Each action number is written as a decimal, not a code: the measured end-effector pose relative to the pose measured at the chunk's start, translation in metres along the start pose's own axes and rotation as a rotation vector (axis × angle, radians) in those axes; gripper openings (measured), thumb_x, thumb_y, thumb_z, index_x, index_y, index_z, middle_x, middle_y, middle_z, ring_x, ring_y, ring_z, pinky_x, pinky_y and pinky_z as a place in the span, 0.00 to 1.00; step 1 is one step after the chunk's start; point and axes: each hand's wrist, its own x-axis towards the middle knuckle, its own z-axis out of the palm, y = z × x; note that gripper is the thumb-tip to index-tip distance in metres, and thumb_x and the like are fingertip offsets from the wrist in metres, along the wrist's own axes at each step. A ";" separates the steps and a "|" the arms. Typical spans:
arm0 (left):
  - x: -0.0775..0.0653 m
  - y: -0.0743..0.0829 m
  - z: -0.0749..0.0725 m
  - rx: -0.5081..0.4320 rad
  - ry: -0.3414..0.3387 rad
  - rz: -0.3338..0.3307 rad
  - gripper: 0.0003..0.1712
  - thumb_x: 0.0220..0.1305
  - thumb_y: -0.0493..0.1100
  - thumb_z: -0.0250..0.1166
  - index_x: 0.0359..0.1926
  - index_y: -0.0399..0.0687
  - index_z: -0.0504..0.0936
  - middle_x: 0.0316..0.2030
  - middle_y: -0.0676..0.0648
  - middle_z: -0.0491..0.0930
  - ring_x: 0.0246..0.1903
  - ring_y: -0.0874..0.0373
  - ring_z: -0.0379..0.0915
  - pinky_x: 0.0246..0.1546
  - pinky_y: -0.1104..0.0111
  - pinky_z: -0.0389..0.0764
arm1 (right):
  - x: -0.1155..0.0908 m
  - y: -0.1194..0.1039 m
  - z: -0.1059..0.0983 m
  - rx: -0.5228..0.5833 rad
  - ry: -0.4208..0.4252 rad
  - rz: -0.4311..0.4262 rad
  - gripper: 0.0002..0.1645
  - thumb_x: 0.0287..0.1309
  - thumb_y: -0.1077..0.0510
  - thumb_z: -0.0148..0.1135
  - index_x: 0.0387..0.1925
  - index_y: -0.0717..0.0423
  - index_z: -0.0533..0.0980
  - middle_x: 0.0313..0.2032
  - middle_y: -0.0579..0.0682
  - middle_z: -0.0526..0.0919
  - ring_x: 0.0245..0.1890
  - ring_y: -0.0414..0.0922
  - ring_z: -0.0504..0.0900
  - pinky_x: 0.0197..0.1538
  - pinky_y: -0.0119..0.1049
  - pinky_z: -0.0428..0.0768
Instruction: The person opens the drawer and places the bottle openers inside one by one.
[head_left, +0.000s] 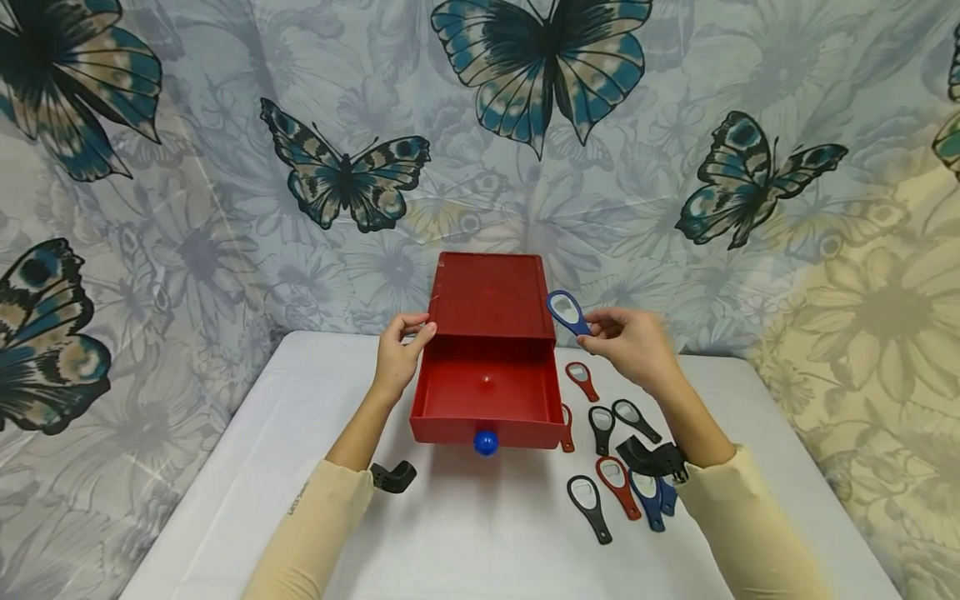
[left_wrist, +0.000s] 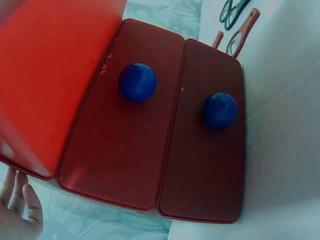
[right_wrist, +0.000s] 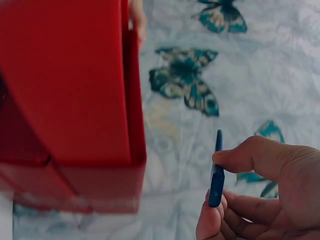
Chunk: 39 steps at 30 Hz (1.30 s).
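A red drawer cabinet [head_left: 491, 292] stands at the back of the table with its top drawer [head_left: 487, 431] pulled out; the inside shows bare. At the cabinet's left side my left hand [head_left: 399, 354] rests its fingertips near the top edge, and in the left wrist view those fingers [left_wrist: 17, 197] touch the red side. My right hand [head_left: 626, 343] pinches a blue magnifying glass [head_left: 566, 312] by its handle, raised beside the cabinet's right side. The right wrist view shows this magnifying glass [right_wrist: 217, 185] edge-on between thumb and fingers.
Right of the drawer lie several magnifying glasses on the white table [head_left: 450, 533]: black [head_left: 590, 507], red [head_left: 618, 487] and blue [head_left: 647, 500]. Two lower drawers with blue knobs [left_wrist: 137, 82] are closed. A butterfly-patterned cloth [head_left: 360, 275] hangs behind.
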 end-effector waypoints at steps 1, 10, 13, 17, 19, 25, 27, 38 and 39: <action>0.000 0.000 0.000 -0.001 -0.001 0.001 0.17 0.65 0.36 0.63 0.51 0.27 0.76 0.54 0.31 0.77 0.41 0.70 0.71 0.40 0.78 0.73 | 0.000 -0.004 0.003 0.005 -0.015 -0.003 0.18 0.54 0.62 0.69 0.44 0.69 0.80 0.32 0.59 0.84 0.30 0.42 0.79 0.31 0.23 0.76; -0.001 0.001 0.000 0.003 0.002 0.000 0.17 0.65 0.36 0.63 0.50 0.27 0.75 0.53 0.31 0.77 0.41 0.70 0.70 0.40 0.78 0.73 | 0.003 -0.028 0.034 0.047 -0.142 -0.031 0.17 0.53 0.62 0.69 0.44 0.67 0.80 0.32 0.55 0.82 0.32 0.45 0.78 0.35 0.26 0.77; -0.001 0.001 0.000 0.003 0.002 -0.003 0.16 0.66 0.36 0.63 0.50 0.27 0.75 0.54 0.31 0.77 0.41 0.70 0.70 0.40 0.78 0.73 | 0.004 -0.034 0.047 0.060 -0.177 -0.047 0.15 0.51 0.63 0.69 0.41 0.67 0.81 0.30 0.54 0.81 0.31 0.44 0.78 0.35 0.28 0.77; -0.001 0.001 0.000 0.004 0.005 -0.006 0.16 0.66 0.36 0.62 0.50 0.27 0.75 0.54 0.32 0.77 0.41 0.71 0.70 0.41 0.78 0.73 | 0.004 -0.042 0.063 0.054 -0.238 -0.069 0.13 0.50 0.65 0.69 0.39 0.66 0.81 0.29 0.53 0.81 0.30 0.43 0.77 0.35 0.30 0.77; -0.001 0.000 0.000 0.003 0.010 -0.004 0.16 0.66 0.36 0.63 0.50 0.27 0.76 0.54 0.31 0.78 0.40 0.71 0.71 0.40 0.78 0.73 | 0.004 -0.045 0.071 0.034 -0.273 -0.076 0.12 0.50 0.64 0.70 0.39 0.65 0.81 0.29 0.52 0.81 0.31 0.43 0.77 0.36 0.30 0.77; -0.001 -0.002 0.001 -0.001 0.012 0.004 0.17 0.65 0.36 0.63 0.50 0.27 0.76 0.53 0.31 0.78 0.40 0.72 0.71 0.40 0.79 0.74 | 0.003 -0.055 0.089 -0.072 -0.338 -0.107 0.14 0.49 0.61 0.72 0.38 0.63 0.82 0.27 0.49 0.81 0.30 0.41 0.76 0.36 0.31 0.77; -0.001 -0.002 0.001 -0.004 0.011 0.002 0.17 0.65 0.36 0.63 0.50 0.28 0.76 0.52 0.31 0.78 0.40 0.72 0.71 0.39 0.79 0.74 | 0.003 -0.057 0.094 -0.112 -0.359 -0.107 0.15 0.48 0.61 0.72 0.39 0.63 0.82 0.28 0.49 0.82 0.30 0.41 0.76 0.37 0.31 0.77; -0.001 -0.002 0.001 -0.013 0.011 -0.007 0.17 0.66 0.36 0.63 0.51 0.28 0.76 0.53 0.32 0.77 0.40 0.73 0.71 0.40 0.78 0.73 | 0.006 -0.057 0.114 -0.274 -0.486 -0.139 0.15 0.49 0.58 0.74 0.39 0.62 0.83 0.29 0.49 0.84 0.31 0.40 0.77 0.36 0.31 0.77; -0.001 -0.002 0.001 -0.013 0.011 -0.008 0.17 0.66 0.36 0.63 0.51 0.29 0.76 0.53 0.32 0.77 0.40 0.73 0.71 0.40 0.77 0.73 | 0.005 -0.057 0.115 -0.282 -0.491 -0.140 0.15 0.48 0.58 0.74 0.38 0.62 0.84 0.29 0.49 0.84 0.31 0.40 0.77 0.37 0.32 0.78</action>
